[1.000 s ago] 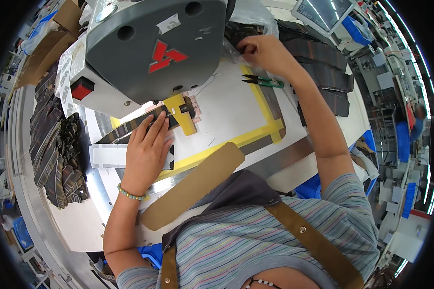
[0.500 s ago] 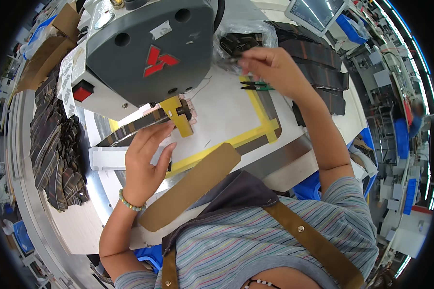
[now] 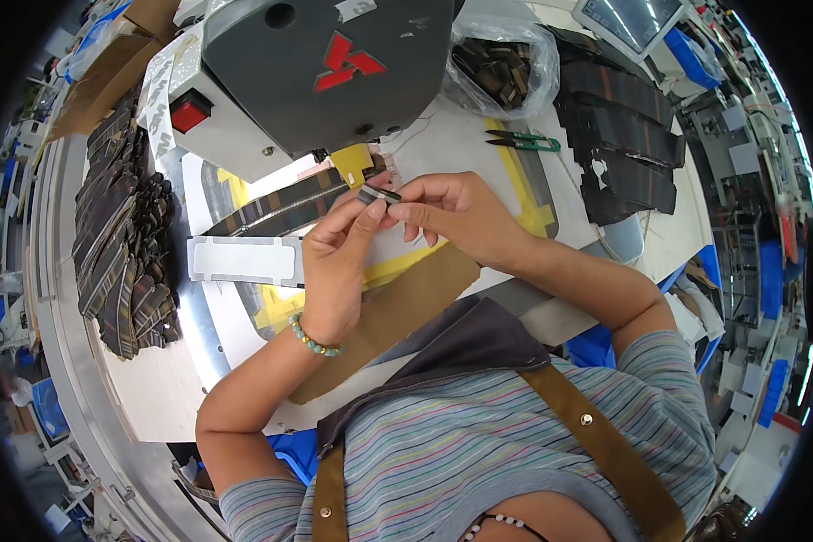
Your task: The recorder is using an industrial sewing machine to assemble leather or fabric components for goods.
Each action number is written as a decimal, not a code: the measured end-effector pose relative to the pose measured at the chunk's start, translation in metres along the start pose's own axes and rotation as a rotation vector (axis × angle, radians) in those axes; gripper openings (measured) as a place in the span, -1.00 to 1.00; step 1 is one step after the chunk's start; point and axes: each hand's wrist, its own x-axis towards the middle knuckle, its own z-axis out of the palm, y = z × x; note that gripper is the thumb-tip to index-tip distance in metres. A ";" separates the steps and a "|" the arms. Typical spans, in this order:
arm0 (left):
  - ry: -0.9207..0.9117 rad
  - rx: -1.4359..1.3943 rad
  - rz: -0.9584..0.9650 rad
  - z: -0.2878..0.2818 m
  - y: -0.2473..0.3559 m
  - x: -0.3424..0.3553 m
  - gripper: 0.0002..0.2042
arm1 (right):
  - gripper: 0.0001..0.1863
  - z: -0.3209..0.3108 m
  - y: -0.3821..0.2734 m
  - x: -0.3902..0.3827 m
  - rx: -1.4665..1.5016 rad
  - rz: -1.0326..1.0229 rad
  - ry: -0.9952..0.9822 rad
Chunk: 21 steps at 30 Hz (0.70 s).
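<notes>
Fingertips of both hands meet in front of the sewing machine's grey head (image 3: pixel 316 81). Between them is a small dark fabric loop (image 3: pixel 379 194) with a pale band. My left hand (image 3: pixel 339 262) pinches its left end, and my right hand (image 3: pixel 465 219) pinches its right end. Just beyond the fingers, a dark striped necktie piece (image 3: pixel 275 206) lies slantwise on the machine bed, one end reaching toward the yellow guide (image 3: pixel 350 164). A white rectangular plate (image 3: pixel 244 260) sits beside my left hand.
A clear plastic bag (image 3: pixel 546 63) of dark fabric loops stands at the back, near green-handled thread snips (image 3: pixel 524 141). Dark striped fabric pieces (image 3: pixel 619 135) lie on the right; a heap of striped ties (image 3: pixel 126 262) covers the left. A brown board (image 3: pixel 388 325) lies before me.
My right hand has come back from the bag, leftward and nearer, to meet my left hand. My left hand has lifted off the necktie piece and now grips the fabric loop too. The view has shifted.
</notes>
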 end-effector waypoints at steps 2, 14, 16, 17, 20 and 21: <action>-0.035 0.069 0.029 -0.008 -0.002 0.001 -0.82 | -0.71 -0.005 0.005 0.001 -0.072 0.092 -0.106; -0.442 1.447 1.009 -0.036 0.016 0.001 -0.69 | -0.78 -0.011 0.011 -0.008 -1.319 -1.084 -0.092; -0.460 1.483 1.041 -0.039 0.015 0.001 -0.64 | -0.75 -0.012 0.014 -0.006 -1.356 -1.070 -0.126; -0.459 1.507 1.059 -0.042 0.013 0.002 -0.60 | -0.72 -0.012 0.015 -0.005 -1.395 -1.056 -0.159; -0.348 1.521 1.078 -0.041 0.014 0.010 -0.54 | -0.75 -0.017 0.003 0.014 -1.466 -1.113 -0.192; -0.236 1.506 1.076 -0.040 0.015 0.012 -0.52 | -0.75 -0.023 0.002 0.026 -1.465 -1.113 -0.193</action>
